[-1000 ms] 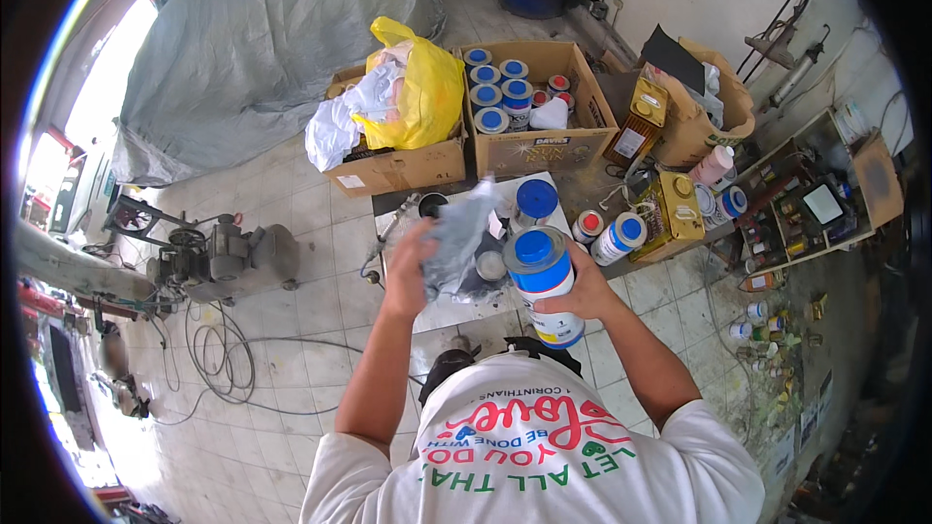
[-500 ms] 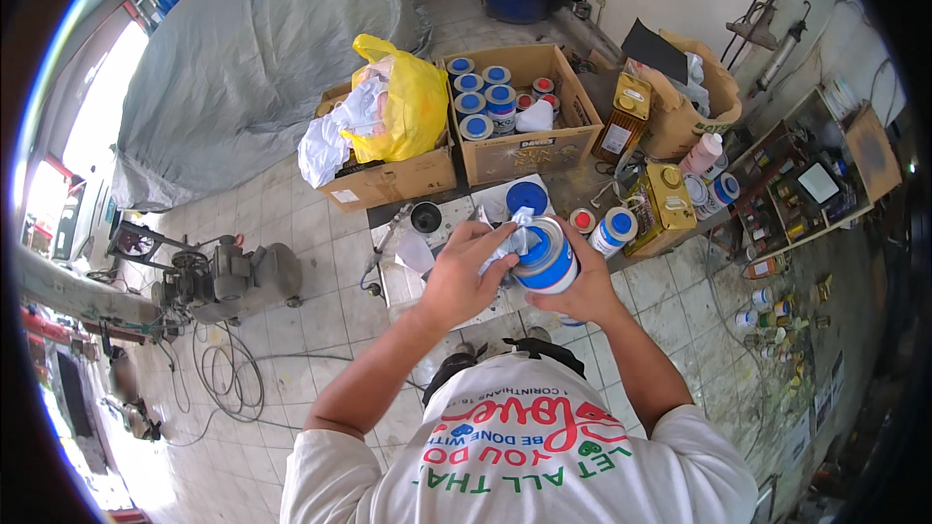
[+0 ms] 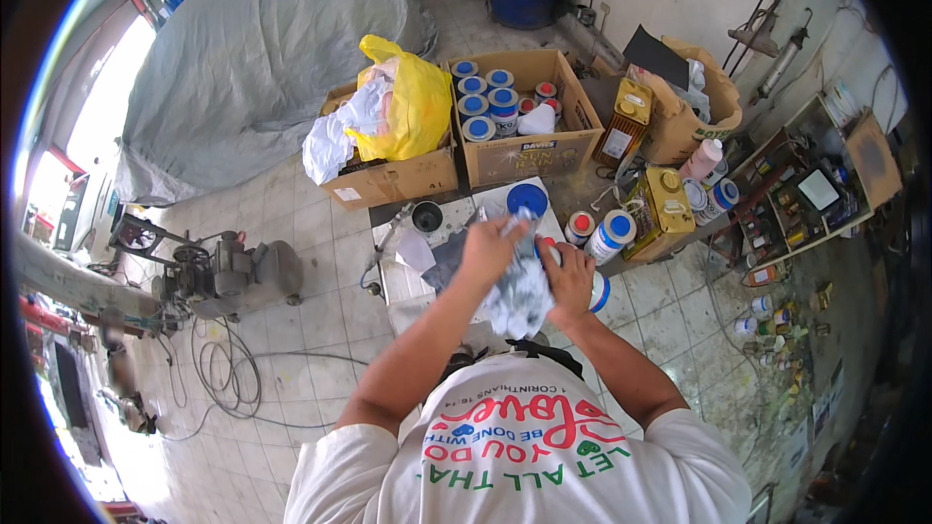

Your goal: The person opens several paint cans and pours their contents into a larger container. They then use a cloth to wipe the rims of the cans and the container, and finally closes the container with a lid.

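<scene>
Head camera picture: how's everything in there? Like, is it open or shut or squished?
Rag: crumpled, held in the left hand
Right hand: fingers bent, grip too hidden to tell
Cardboard box with cans: open
Blue-capped cans inside it: upright, caps on
Left cardboard box: open, stuffed
Yellow plastic bag: bulging
Front gold tin: upright, cap on
Gray cover: draped

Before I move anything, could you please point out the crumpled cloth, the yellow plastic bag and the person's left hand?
Crumpled cloth (image 3: 520, 299): head view, on its pale lower folds.
Yellow plastic bag (image 3: 421, 109): head view, on its bulging yellow side.
Left hand (image 3: 487, 252): head view, on the back of the hand.
</scene>
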`<state>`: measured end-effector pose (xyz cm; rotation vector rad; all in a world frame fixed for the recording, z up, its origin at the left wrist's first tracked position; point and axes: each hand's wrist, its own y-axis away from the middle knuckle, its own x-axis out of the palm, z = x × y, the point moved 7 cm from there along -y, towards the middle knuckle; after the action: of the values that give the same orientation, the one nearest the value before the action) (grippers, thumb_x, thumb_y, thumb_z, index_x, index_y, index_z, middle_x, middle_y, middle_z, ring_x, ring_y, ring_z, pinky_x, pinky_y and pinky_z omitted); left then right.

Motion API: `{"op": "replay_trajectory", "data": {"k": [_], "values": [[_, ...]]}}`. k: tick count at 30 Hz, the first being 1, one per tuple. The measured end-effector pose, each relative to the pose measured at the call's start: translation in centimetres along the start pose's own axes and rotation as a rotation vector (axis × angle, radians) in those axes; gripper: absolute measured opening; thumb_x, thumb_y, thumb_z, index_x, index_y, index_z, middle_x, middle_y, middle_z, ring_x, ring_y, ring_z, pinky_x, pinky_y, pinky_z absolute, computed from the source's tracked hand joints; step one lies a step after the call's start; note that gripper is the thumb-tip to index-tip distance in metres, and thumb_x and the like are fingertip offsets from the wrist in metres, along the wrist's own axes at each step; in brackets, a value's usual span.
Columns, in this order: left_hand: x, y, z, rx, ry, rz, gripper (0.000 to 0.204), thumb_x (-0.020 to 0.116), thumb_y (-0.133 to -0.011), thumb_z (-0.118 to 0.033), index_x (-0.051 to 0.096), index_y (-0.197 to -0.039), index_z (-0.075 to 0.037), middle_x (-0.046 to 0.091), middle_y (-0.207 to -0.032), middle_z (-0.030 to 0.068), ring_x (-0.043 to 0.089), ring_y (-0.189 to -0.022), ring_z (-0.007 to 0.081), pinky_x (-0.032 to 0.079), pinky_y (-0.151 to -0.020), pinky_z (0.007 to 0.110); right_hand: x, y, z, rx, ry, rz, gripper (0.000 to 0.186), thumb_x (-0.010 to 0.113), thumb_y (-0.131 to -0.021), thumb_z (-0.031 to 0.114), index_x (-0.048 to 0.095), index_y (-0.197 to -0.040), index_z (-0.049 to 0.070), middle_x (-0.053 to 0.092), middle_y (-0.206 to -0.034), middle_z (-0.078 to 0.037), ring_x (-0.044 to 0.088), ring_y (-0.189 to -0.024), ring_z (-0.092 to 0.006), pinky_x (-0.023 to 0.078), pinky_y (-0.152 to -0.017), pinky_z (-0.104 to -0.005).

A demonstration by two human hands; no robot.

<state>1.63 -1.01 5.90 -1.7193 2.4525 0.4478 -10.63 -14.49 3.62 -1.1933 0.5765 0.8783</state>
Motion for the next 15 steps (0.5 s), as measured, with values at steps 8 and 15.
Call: {"op": "replay_trajectory", "data": {"k": [8,15], "values": [[-4.3,2.6,-7.9,0.537,-0.331,0.068,0.035,0.071,-0.099,-0.019,0.067,-0.132,-0.007,0.071,-0.123,0.0127,0.067,-0.116,0.0279,0.050,-0.104,0.040,0.7,0.8,-3.5,0.295,-0.938,0.345,0.107,0.098,-0.060,0.027,0.047,-0.151,0.006,0.066,-0.130,-0.013,0.064,-0.123,-0.0309,0.049,-0.107,-0.0438],[-0.1,8.1,-7.1,1.206,-0.449,0.499,0.049,0.068,-0.096,-0.032,0.061,-0.134,-0.001,0.056,-0.142,0.0187,0.051,-0.133,0.0427,0.044,-0.111,0.048,-0.5,0.0,-2.6,0.310,-1.121,0.695,0.104,0.102,-0.054,0.023,0.054,-0.144,0.004,0.068,-0.130,-0.010,0.066,-0.120,-0.0216,0.051,-0.106,-0.0381]]}}
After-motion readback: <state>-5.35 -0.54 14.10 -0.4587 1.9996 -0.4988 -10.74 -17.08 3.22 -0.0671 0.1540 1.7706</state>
